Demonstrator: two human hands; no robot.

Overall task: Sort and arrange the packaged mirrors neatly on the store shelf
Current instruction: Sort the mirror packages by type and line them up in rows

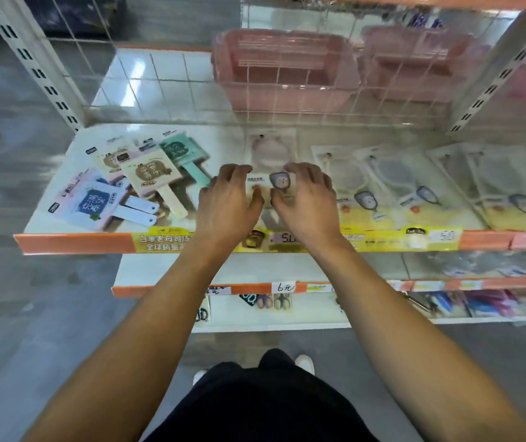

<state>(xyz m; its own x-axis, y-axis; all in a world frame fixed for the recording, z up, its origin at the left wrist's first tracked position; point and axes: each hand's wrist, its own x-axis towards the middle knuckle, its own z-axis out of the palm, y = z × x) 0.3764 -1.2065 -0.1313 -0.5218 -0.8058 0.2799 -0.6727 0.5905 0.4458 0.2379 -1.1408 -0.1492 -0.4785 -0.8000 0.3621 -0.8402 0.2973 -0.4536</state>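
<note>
**Q:** What filled the bottom of the frame?

**A:** Dark trousers and white shoes (305,363), with two bare forearms reaching up from them toward the shelf (73,242).

**Q:** And the hands at center frame?

**A:** The left hand (228,204) and right hand (308,202) met over one packaged mirror (271,164) lying flat on the shelf. Both sets of fingers were curled onto its lower card, thumbs nearly touching; motion blur hid how firmly they gripped.

**Q:** What lay either side?

**A:** At left of the frame, a loose, overlapping heap of handled mirrors (134,183) in cream, green, pink and blue packs. At right, a row of clear-bagged mirrors (414,186), overlapping one another. A yellow price strip (383,240) ran along the shelf's orange front edge.

**Q:** And farther back?

**A:** Behind a wire grid (287,90), in the upper frame, stood pink baskets (281,65).
</note>
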